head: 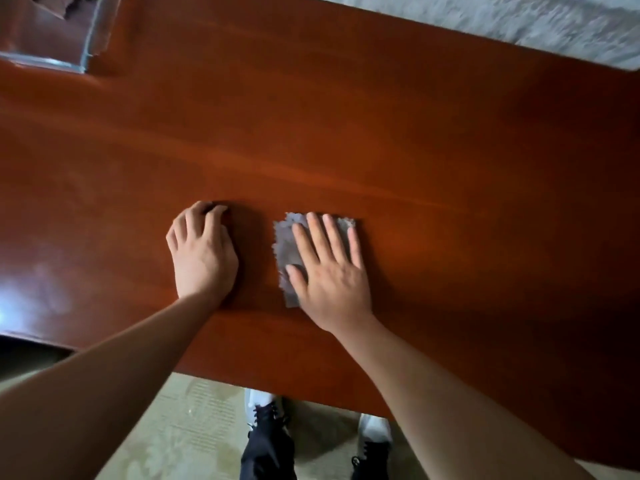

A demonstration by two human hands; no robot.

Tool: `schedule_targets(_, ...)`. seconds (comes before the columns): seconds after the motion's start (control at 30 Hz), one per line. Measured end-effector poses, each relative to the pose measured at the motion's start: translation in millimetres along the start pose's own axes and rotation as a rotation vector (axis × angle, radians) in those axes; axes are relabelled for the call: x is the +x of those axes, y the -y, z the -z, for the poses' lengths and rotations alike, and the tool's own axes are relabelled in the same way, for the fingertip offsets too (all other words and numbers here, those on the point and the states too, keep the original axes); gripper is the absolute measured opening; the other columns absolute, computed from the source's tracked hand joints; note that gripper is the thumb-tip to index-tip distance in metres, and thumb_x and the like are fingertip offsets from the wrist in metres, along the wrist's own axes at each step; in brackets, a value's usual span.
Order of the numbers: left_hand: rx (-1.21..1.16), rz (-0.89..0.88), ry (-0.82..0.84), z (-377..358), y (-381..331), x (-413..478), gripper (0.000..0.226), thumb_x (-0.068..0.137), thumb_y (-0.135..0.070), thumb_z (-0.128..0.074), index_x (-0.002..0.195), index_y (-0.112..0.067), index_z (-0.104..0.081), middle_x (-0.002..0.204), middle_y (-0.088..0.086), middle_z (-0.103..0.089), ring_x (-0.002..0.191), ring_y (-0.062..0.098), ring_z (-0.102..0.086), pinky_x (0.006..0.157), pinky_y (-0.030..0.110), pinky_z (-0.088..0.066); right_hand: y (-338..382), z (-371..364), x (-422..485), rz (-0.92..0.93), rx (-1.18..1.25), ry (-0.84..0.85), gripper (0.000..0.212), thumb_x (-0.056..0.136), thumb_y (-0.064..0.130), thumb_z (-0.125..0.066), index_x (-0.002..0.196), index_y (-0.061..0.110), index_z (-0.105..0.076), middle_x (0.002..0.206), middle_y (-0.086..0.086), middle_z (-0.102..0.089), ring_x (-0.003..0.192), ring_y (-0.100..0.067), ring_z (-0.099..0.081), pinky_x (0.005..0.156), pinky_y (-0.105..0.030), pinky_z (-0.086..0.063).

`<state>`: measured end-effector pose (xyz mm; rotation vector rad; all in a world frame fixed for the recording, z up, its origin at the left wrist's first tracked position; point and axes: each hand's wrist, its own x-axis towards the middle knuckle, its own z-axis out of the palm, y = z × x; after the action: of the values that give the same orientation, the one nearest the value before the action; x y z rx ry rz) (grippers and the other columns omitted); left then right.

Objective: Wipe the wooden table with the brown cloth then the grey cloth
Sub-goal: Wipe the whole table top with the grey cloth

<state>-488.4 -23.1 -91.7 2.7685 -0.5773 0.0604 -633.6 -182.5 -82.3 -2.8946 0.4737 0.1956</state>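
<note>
Right hand (332, 271) flat, fingers straight, pressing grey cloth (287, 244) onto table (381, 133); left hand (202, 251) curled beside cloth, contents unclear; uneven pressure may bunch cloth.

Head camera looks steeply down, close over the table (381, 133).

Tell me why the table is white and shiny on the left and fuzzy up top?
Head view: light glares off the polished wooden table at its left edge; the glass tray in the top-left corner is blurred; the grey cloth looks sharper.
</note>
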Motion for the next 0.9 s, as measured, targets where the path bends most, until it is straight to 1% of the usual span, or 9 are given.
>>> schedule_targets(0.07, 0.036, 0.036, -0.006, 2.1, -11.7, -6.0, 0.040, 0.094, -0.017, -0.049, 0.131, -0.014, -0.063, 0.140, 0.012, -0.056, 0.131, 0.038, -0.046, 0.113, 0.055, -0.031, -40.3, 0.4, -36.2, -0.047, -0.038, 0.009, 0.065, 0.110, 0.056, -0.025, 0.166, 0.023, -0.023, 0.175, -0.003, -0.016, 0.162, -0.025, -0.009, 0.128, -0.055, -0.010)
schedule_targets(0.17, 0.050, -0.103, 0.028, 0.8, -51.3, -37.8, 0.044, 0.088, -0.019, -0.053, 0.130, -0.016, -0.065, 0.139, 0.013, -0.058, 0.128, 0.038, -0.050, 0.112, 0.054, -0.033, -97.2, 5.8, -85.4, -0.137, -0.090, 0.063, 0.067, 0.110, 0.057, -0.019, 0.167, 0.023, -0.019, 0.175, -0.004, -0.014, 0.162, -0.025, -0.007, 0.129, -0.056, -0.012)
schedule_targets(0.23, 0.052, -0.162, 0.085, -5.3, -82.6, -74.3, 0.045, 0.093, -0.021, -0.051, 0.137, -0.015, -0.061, 0.146, 0.013, -0.054, 0.135, 0.037, -0.047, 0.117, 0.054, -0.031, -124.3, 8.4, -113.4, -0.181, -0.118, 0.078, 0.068, 0.109, 0.057, -0.020, 0.167, 0.021, -0.019, 0.174, -0.007, -0.015, 0.162, -0.028, -0.008, 0.128, -0.058, -0.013)
schedule_targets(0.37, 0.091, -0.054, 0.116, -15.8, -107.4, -111.8, 0.049, 0.103, -0.022, -0.045, 0.152, -0.017, -0.046, 0.160, 0.012, -0.041, 0.151, 0.033, -0.032, 0.126, 0.054, -0.017, -134.7, 6.3, -156.1, -0.229, -0.109, 0.102, 0.069, 0.109, 0.055, -0.023, 0.166, 0.017, -0.022, 0.174, -0.010, -0.014, 0.162, -0.030, -0.009, 0.127, -0.061, -0.014)
schedule_targets(0.47, 0.112, -0.060, 0.127, -19.3, -106.4, -108.9, 0.050, 0.103, -0.023, -0.045, 0.152, -0.017, -0.045, 0.161, 0.012, -0.039, 0.151, 0.034, -0.030, 0.126, 0.055, -0.017, -103.5, -5.5, -174.9, -0.127, -0.091, 0.135, 0.070, 0.108, 0.056, -0.024, 0.166, 0.017, -0.025, 0.174, -0.010, -0.013, 0.162, -0.031, -0.006, 0.127, -0.062, -0.011)
schedule_targets(0.57, 0.107, -0.061, 0.093, -20.5, -106.8, -109.7, 0.050, 0.101, -0.022, -0.046, 0.151, -0.017, -0.047, 0.159, 0.012, -0.041, 0.149, 0.035, -0.033, 0.124, 0.055, -0.019, -48.8, -17.2, -182.3, 0.008, -0.025, 0.146, 0.073, 0.106, 0.060, -0.032, 0.165, 0.018, -0.027, 0.175, -0.011, -0.012, 0.162, -0.033, -0.006, 0.127, -0.064, -0.010)
schedule_targets(0.67, 0.103, -0.060, 0.064, -20.5, -107.2, -109.8, 0.047, 0.103, -0.021, -0.046, 0.150, -0.018, -0.048, 0.159, 0.011, -0.042, 0.149, 0.035, -0.033, 0.124, 0.055, -0.020, -9.0, -26.1, -181.5, 0.127, -0.036, 0.127, 0.073, 0.105, 0.060, -0.038, 0.163, 0.016, -0.031, 0.174, -0.012, -0.017, 0.161, -0.034, -0.009, 0.127, -0.064, -0.011)
schedule_targets(0.8, 0.095, -0.053, 0.044, -23.1, -106.4, -109.9, 0.046, 0.104, -0.022, -0.043, 0.149, -0.019, -0.048, 0.159, 0.010, -0.041, 0.148, 0.034, -0.034, 0.124, 0.053, -0.021, -26.6, -38.1, -189.1, 0.199, -0.102, 0.066, 0.075, 0.104, 0.058, -0.043, 0.164, 0.018, -0.026, 0.173, -0.009, -0.020, 0.161, -0.030, -0.013, 0.126, -0.061, -0.019)
schedule_targets(0.9, 0.093, -0.064, 0.025, -23.5, -108.8, -111.7, 0.045, 0.104, -0.024, -0.043, 0.149, -0.020, -0.048, 0.159, 0.010, -0.041, 0.148, 0.034, -0.034, 0.124, 0.054, -0.021, -66.6, -41.0, -211.3, 0.214, -0.155, 0.048, 0.078, 0.105, 0.060, -0.039, 0.167, 0.018, -0.018, 0.175, -0.009, -0.015, 0.162, -0.030, -0.010, 0.128, -0.060, -0.016)
